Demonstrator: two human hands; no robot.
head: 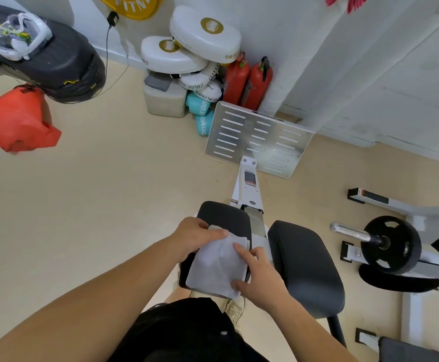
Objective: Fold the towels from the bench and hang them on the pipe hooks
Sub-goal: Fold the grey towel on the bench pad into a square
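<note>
A folded light grey towel (217,266) lies on the left black pad (225,214) of the bench machine. My left hand (193,236) grips the towel's far left corner, thumb on top. My right hand (260,275) holds the towel's right and near edge, the index finger pressing on its top. A second black pad (307,267) sits to the right with nothing on it. At the top right edge of the frame a pink cloth (349,2) hangs by the white wall; the hooks are out of view.
A slotted metal footplate (259,138) stands ahead. Two red fire extinguishers (248,81) and white boxing pads (187,50) fill the corner. A black punching bag (51,58) and red bag (17,121) hang at left. A weight plate on a bar (392,244) is at right.
</note>
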